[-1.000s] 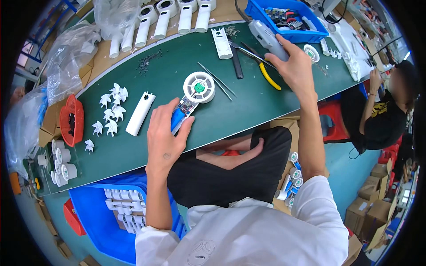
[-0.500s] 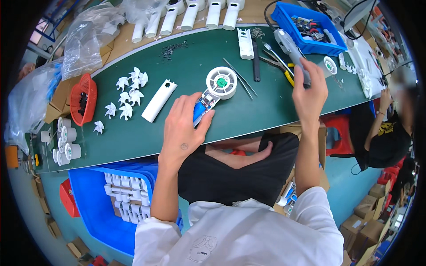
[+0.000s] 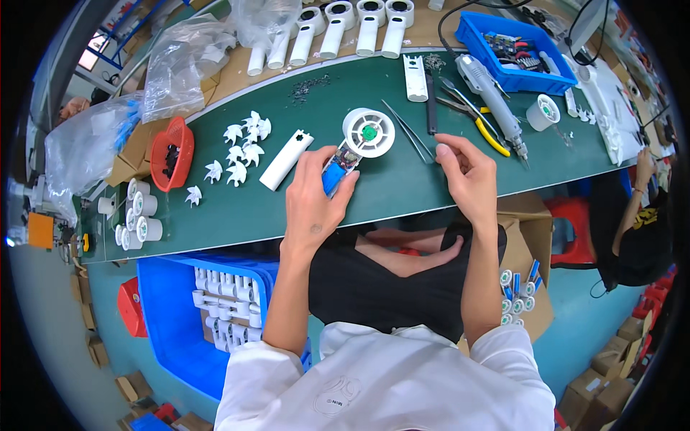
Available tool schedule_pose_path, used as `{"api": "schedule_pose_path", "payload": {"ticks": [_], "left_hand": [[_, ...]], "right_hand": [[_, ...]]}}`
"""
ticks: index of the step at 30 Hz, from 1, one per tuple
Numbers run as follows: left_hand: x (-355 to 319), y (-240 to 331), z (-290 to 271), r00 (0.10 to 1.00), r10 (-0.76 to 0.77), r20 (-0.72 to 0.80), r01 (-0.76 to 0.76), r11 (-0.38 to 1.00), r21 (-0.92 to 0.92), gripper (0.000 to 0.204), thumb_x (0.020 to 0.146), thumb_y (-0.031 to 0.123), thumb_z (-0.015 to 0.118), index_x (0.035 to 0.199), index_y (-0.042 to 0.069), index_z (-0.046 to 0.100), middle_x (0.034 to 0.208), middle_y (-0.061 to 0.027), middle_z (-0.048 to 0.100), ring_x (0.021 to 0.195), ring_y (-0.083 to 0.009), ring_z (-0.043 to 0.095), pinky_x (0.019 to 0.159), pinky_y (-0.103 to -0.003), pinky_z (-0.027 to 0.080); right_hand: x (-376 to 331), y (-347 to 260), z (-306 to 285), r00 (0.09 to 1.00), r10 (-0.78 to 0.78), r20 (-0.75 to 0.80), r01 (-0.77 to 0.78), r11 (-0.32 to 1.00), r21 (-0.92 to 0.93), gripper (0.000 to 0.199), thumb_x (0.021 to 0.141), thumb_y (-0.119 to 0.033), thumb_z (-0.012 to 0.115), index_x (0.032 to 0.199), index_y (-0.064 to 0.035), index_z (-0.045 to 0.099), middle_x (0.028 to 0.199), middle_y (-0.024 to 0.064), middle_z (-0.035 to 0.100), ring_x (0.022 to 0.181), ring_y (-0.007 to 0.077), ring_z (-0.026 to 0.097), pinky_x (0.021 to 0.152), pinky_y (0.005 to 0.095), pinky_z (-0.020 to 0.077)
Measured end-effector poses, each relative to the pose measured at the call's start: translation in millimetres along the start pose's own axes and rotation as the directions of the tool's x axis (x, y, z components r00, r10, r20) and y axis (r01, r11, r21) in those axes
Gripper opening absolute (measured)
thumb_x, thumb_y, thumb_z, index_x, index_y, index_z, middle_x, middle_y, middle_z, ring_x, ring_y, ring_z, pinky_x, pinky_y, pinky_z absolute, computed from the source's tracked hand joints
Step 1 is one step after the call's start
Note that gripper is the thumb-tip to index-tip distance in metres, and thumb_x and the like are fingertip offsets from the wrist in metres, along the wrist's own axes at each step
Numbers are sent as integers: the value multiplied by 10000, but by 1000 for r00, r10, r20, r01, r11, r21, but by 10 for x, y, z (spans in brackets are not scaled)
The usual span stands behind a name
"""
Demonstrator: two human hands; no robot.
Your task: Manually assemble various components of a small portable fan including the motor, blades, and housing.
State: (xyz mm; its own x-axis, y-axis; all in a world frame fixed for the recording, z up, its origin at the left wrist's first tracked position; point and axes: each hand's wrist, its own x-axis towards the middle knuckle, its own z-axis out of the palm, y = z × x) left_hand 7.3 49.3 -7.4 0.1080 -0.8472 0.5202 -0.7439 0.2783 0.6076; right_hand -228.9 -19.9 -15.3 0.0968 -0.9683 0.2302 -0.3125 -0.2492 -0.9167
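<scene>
My left hand (image 3: 315, 197) is closed around the handle end of a partly assembled handheld fan (image 3: 370, 133). Its round white head has spokes and a green centre; a blue battery and a small circuit board lie exposed in the handle. My right hand (image 3: 468, 176) hovers above the table's front part with bent fingers, thumb and forefinger slightly apart and nothing visible between them. Closest to its fingertips are metal tweezers (image 3: 408, 131) and a dark slim tool (image 3: 431, 104). A grey electric screwdriver (image 3: 492, 97) rests beside yellow-handled pliers (image 3: 492, 136). Left of the fan lies a white handle shell (image 3: 286, 159).
White fan blades (image 3: 237, 152), a red basket (image 3: 172, 154) and white cups (image 3: 144, 208) occupy the left side. A blue tool bin (image 3: 514, 54) stands back right, near another white cup (image 3: 543, 113). Below the table sits a blue crate (image 3: 162, 316). A co-worker's arm (image 3: 640, 187) shows far right.
My right hand has let go of the electric screwdriver, now lying on the table, and moved left and nearer to me. My left hand still holds the fan. The whole view has shifted.
</scene>
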Motion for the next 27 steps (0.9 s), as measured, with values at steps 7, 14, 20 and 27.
{"api": "schedule_pose_path", "payload": {"ticks": [7, 14, 20, 27], "left_hand": [[-64, 102, 26, 997, -72, -31, 70, 996, -51, 383, 828, 140, 760, 1139, -4, 589, 988, -166, 611, 878, -364, 632, 764, -418, 513], [-299, 338, 293, 984, -157, -83, 164, 982, 90, 409, 809, 151, 764, 1157, 5, 608, 996, -154, 633, 878, -335, 627, 771, -410, 476], [-350, 342, 371, 988, -129, -89, 141, 980, 141, 494, 783, 118, 744, 1226, -3, 561, 1030, -165, 617, 937, -341, 606, 783, -423, 421], [-416, 290, 405, 987, -67, -144, 84, 989, 119, 534, 763, 96, 752, 1248, -17, 558, 1057, -167, 620, 946, -327, 614, 776, -414, 434]], "right_hand": [[-43, 27, 18, 1000, 23, 3, -23, 995, 95, 166, 942, -99, 664, 1039, 33, 687, 810, 7, 654, 716, 41, 568, 642, 200, 449], [-493, -298, 353, 967, -253, -4, 252, 963, 93, 89, 831, 3, 710, 919, -5, 702, 800, 40, 626, 616, 68, 560, 539, 210, 424], [-465, -337, 562, 975, -215, 61, 218, 975, -42, 147, 794, -38, 722, 940, -31, 711, 827, 66, 625, 647, 150, 581, 573, 282, 476], [-498, -438, 605, 984, -149, 99, 166, 968, -186, 122, 795, -36, 723, 915, -34, 702, 831, 63, 636, 633, 169, 610, 574, 292, 498]]}}
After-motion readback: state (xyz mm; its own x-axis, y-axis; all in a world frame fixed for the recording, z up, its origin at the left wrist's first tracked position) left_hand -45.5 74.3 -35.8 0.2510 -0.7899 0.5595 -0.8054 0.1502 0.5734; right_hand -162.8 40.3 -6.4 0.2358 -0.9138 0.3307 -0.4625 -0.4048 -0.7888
